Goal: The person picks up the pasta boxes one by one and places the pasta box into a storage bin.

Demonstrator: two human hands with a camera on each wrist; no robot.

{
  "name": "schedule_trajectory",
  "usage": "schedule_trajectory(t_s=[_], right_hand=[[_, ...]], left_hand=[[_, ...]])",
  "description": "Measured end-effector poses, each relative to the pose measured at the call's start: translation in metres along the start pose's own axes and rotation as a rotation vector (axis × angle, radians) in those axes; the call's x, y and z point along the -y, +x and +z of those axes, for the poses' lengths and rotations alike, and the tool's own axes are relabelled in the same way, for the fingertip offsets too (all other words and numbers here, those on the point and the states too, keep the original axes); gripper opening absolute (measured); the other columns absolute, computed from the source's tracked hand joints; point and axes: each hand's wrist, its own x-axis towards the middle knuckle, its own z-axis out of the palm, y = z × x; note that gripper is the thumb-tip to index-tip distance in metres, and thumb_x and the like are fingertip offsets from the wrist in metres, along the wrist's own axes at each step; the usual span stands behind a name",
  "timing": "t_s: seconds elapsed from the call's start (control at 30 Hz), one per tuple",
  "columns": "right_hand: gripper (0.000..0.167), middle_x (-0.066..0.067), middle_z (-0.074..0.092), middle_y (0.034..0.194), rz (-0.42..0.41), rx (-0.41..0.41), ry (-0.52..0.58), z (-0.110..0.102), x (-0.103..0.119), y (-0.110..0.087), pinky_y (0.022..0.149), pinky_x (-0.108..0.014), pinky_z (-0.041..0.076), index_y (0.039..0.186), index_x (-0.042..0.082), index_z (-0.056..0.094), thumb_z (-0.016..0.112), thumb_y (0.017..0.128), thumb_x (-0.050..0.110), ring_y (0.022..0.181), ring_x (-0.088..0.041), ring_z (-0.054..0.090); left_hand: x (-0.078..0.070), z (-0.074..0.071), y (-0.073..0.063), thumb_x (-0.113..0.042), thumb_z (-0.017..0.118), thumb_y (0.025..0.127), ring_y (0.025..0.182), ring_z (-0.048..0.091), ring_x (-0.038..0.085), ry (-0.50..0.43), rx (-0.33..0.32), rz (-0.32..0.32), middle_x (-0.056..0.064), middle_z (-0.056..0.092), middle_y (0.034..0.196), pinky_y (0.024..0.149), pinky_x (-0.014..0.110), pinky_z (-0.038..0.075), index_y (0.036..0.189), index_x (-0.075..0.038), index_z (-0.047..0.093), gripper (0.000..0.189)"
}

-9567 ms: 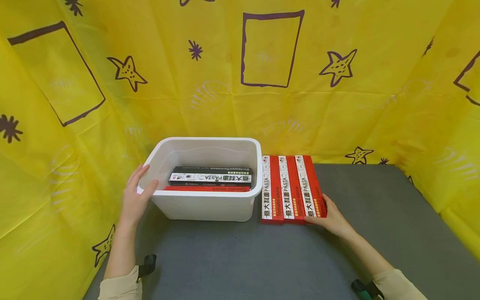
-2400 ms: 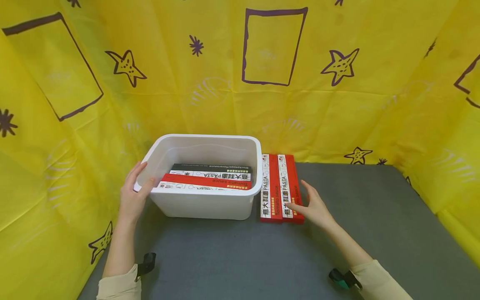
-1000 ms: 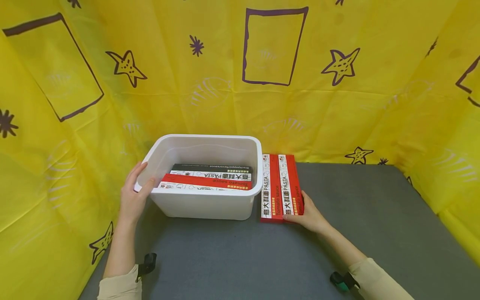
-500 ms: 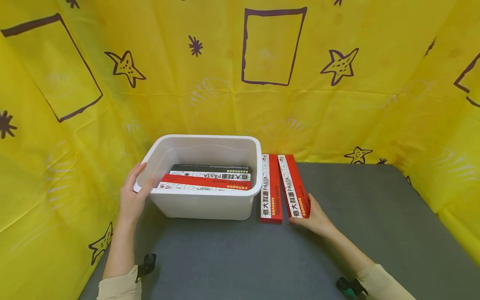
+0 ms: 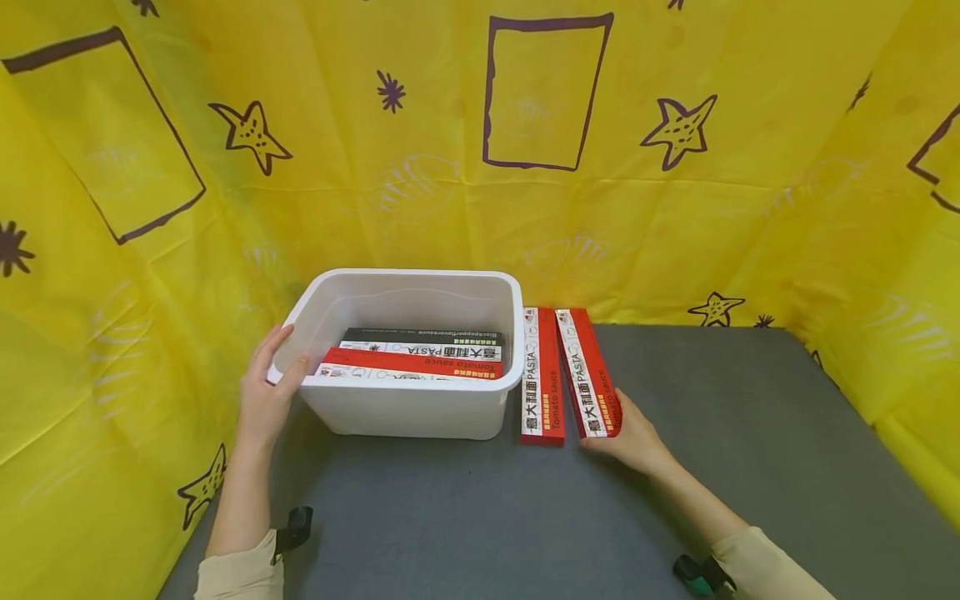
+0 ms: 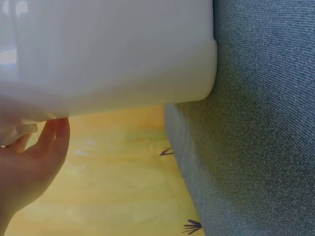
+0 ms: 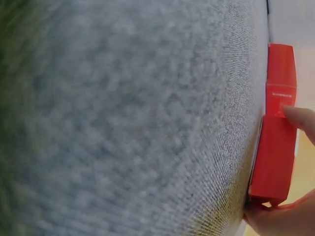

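Note:
In the head view my left hand (image 5: 268, 392) holds the rim of a white plastic bin (image 5: 412, 408) at its left end, thumb inside, fingers outside. The left wrist view shows its fingers (image 6: 59, 137) against the bin wall. My right hand (image 5: 633, 433) grips the near end of a red tomato sauce pasta box (image 5: 588, 375), thumb on the left side and fingers on the right. This box lies angled, its near end apart from a second red pasta box (image 5: 543, 375) beside the bin. The right wrist view shows the held box's red end (image 7: 273, 157).
Inside the bin lie a black pepper pasta box (image 5: 420, 335) and, nearer the front, a red pasta box (image 5: 412, 364). A grey cloth-covered table (image 5: 465, 517) carries everything. Yellow patterned curtains (image 5: 420, 217) hang at the back and both sides.
Three red boxes stood beside the bin at first; two are there now, and a red one sits higher in the bin. My right hand took the right box and swung its near end rightward.

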Motion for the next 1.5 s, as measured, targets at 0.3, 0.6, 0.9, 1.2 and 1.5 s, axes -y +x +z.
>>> schedule_trajectory(t_s=[0.3,0.6,0.9,1.2,1.5], right_hand=[[0.103,-0.026,0.047,0.136,0.15,0.025,-0.008,-0.009,0.007,-0.007,0.097,-0.055,0.041,0.147,-0.004,0.026,0.085,0.071,0.034,0.118,-0.038,0.049],[0.102,-0.023,0.041,0.144,0.226,-0.023,0.068,-0.018,0.013,-0.014,0.102,-0.055,0.036,0.151,0.003,0.023,0.082,0.075,0.037,0.125,-0.037,0.042],[0.097,-0.022,0.039,0.147,0.253,-0.114,0.174,-0.028,0.023,-0.019,0.102,-0.05,0.034,0.154,0.011,0.024,0.08,0.079,0.035,0.128,-0.036,0.041],[0.091,-0.022,0.04,0.146,0.263,-0.143,0.207,-0.036,0.031,-0.022,0.096,-0.043,0.04,0.154,0.012,0.026,0.077,0.082,0.032,0.124,-0.033,0.042],[0.09,-0.021,0.041,0.145,0.264,-0.154,0.218,-0.043,0.033,-0.024,0.09,-0.031,0.041,0.154,0.013,0.027,0.077,0.083,0.034,0.124,-0.031,0.042]], left_hand=[[-0.001,0.0,0.0,-0.024,0.059,0.094,0.139,0.03,0.032,0.003,0.01,-0.009,0.001,0.033,0.156,0.11,0.06,0.025,0.146,-0.016,0.046,0.055],[0.001,0.0,0.0,-0.022,0.058,0.094,0.139,0.03,0.033,-0.002,0.011,-0.014,0.002,0.032,0.157,0.11,0.06,0.025,0.147,-0.015,0.046,0.055],[-0.001,0.001,-0.002,-0.024,0.058,0.094,0.138,0.031,0.032,-0.004,0.002,-0.005,0.001,0.033,0.156,0.109,0.06,0.026,0.146,-0.017,0.046,0.054],[0.001,0.001,-0.001,-0.022,0.059,0.093,0.139,0.032,0.031,-0.012,-0.013,0.005,0.001,0.035,0.155,0.111,0.058,0.024,0.145,-0.015,0.048,0.053],[0.002,0.0,0.0,-0.019,0.058,0.094,0.139,0.031,0.032,-0.015,-0.01,-0.005,0.003,0.034,0.156,0.111,0.057,0.024,0.145,-0.012,0.047,0.053]])
